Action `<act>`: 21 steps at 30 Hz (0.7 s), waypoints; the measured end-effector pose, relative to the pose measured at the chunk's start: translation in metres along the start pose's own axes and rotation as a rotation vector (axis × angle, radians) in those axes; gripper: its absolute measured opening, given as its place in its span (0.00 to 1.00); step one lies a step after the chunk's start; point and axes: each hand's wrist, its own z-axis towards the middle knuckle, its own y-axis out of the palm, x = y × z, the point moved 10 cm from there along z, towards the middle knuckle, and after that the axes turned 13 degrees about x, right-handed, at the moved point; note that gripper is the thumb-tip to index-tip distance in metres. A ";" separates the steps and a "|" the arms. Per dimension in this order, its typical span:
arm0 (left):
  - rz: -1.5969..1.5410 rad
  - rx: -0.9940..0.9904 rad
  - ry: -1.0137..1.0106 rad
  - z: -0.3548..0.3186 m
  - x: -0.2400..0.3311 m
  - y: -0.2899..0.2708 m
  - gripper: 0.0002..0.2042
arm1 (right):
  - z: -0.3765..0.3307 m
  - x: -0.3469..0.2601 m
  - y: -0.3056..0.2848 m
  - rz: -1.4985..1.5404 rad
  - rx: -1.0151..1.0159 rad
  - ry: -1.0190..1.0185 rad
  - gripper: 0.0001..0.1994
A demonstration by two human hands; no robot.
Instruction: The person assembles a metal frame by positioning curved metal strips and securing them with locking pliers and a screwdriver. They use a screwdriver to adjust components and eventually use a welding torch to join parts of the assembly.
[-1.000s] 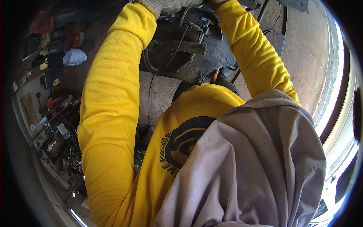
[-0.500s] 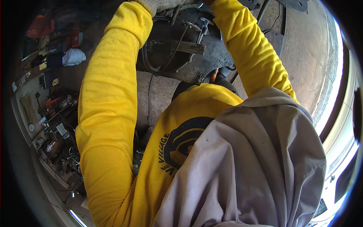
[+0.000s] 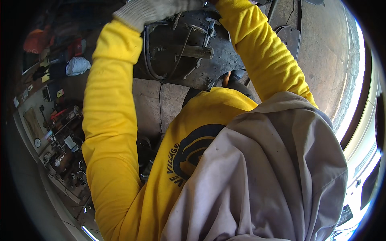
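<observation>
1. Left hand (image 3: 161, 9), in a grey knit work glove, is raised at the top edge of view over a dark, greasy metal machine assembly (image 3: 189, 52); can't tell how its fingers are set.
2. Right hand is out of frame; only its yellow sleeve (image 3: 265, 52) shows.
3. Assembly sits on the concrete floor (image 3: 152, 100), a wooden-looking bar (image 3: 197, 51) lying across it.
4. Cluttered workbench (image 3: 56, 140) at left.

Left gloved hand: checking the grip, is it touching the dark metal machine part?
Cannot tell. In the head view the left gloved hand overlaps the dark metal part; contact is cut off.
</observation>
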 end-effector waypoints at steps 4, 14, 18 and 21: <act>0.057 0.357 0.399 -0.034 0.033 -0.029 0.14 | 0.005 -0.009 -0.022 0.075 0.054 -0.151 0.17; -0.249 -0.113 -0.249 -0.067 -0.013 0.034 0.08 | -0.026 -0.022 -0.014 0.278 -0.005 -0.148 0.15; -0.222 0.043 -0.049 -0.065 -0.005 0.025 0.09 | -0.035 -0.036 -0.013 0.254 0.005 -0.176 0.14; -0.208 0.003 -0.011 -0.061 -0.002 0.025 0.10 | -0.033 -0.035 -0.024 0.278 0.036 -0.317 0.13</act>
